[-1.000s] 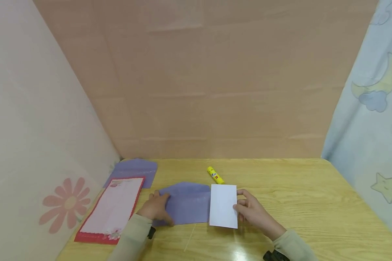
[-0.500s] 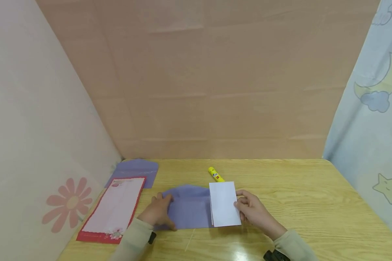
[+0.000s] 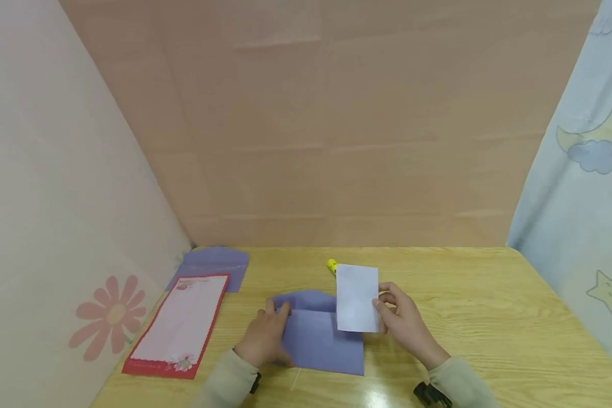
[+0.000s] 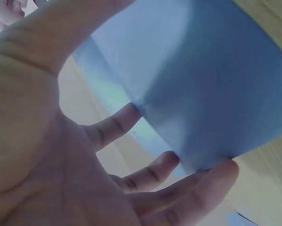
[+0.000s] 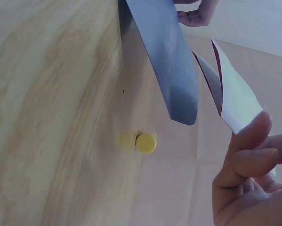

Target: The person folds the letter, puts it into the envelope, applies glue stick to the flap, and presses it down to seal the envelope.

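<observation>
My left hand (image 3: 265,335) grips a purple envelope (image 3: 323,345) at its left end, thumb at the near edge and fingers at the far one. The envelope's flap stands unfolded on the far side. In the right wrist view the envelope (image 5: 166,56) is tilted up off the table. A white sheet folded in half (image 3: 357,297) is pinched along its right edge by my right hand (image 3: 405,320). It overlaps the envelope's upper right corner in the head view. Seen from the right wrist, the folded sheet (image 5: 237,94) gapes slightly, with red along its inner edge.
Behind the folded sheet lies a yellow glue stick (image 3: 332,265), mostly covered in the head view. At the left, a red-bordered letter sheet (image 3: 183,323) overlaps another purple envelope (image 3: 216,258). Brown paper (image 3: 311,141) walls off the table's back.
The left hand has shifted right with the envelope, whose right end now extends beneath the folded sheet. My right hand has raised the folded sheet away from me, covering more of the glue stick.
</observation>
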Available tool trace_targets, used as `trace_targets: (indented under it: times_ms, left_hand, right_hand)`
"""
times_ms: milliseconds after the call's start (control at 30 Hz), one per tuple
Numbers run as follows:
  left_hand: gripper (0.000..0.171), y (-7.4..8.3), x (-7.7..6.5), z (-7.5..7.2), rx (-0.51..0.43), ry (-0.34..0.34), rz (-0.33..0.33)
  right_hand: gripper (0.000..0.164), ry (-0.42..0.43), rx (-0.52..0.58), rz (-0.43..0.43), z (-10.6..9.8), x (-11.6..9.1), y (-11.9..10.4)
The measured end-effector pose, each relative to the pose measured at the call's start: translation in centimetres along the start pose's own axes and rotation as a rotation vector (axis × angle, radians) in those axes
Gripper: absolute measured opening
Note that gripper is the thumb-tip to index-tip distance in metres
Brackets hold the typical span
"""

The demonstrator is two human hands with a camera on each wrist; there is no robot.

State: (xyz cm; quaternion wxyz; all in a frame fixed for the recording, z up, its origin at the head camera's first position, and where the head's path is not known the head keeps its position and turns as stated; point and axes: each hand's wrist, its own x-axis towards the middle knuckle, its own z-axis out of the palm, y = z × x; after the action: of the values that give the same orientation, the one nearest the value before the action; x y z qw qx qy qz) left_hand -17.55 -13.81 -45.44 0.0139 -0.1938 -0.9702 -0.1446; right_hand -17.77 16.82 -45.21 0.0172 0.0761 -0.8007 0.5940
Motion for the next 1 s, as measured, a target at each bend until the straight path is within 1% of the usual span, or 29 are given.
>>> trace_targets:
  times_ms: [133, 233, 400, 500, 633, 700, 800, 867, 1000]
  left_hand:
    - [0.094, 0.4, 0.4, 0.4, 0.031, 0.030, 0.022]
    - [0.093, 0.6, 0.8, 0.8, 0.056, 0.055, 0.036]
    - [0.094, 1.4, 1.1, 0.8, 0.096, 0.084, 0.057]
    - [0.094, 1.9, 1.2, 0.8, 0.107, 0.101, 0.069]
    - [0.091, 2.3, 1.5, 1.0, 0.111, 0.125, 0.079]
    - [0.088, 2.4, 1.6, 1.1, 0.111, 0.133, 0.083]
    - [0.087, 2.6, 1.8, 1.2, 0.109, 0.143, 0.087]
    - [0.086, 2.7, 1.8, 1.3, 0.106, 0.142, 0.090]
    - [0.088, 3.0, 1.9, 1.3, 0.112, 0.129, 0.098]
  right_hand:
    - [0.021, 0.040, -0.051, -0.068, 0.1, 0.1, -0.3]
    - [0.018, 0.069, -0.106, -0.157, 0.3, 0.3, -0.4]
    - [0.016, 0.132, -0.225, -0.311, 0.5, 0.8, -0.6]
    - [0.018, 0.158, -0.341, -0.390, 0.7, 0.9, -0.7]
    - [0.020, 0.174, -0.549, -0.519, 1.1, 1.0, -0.6]
    - [0.021, 0.175, -0.627, -0.578, 1.2, 1.0, -0.5]
    - [0.023, 0.153, -0.693, -0.614, 1.4, 0.9, -0.4]
    - [0.025, 0.123, -0.719, -0.615, 1.4, 0.8, -0.4]
    - [0.025, 0.073, -0.754, -0.580, 1.5, 0.6, -0.5]
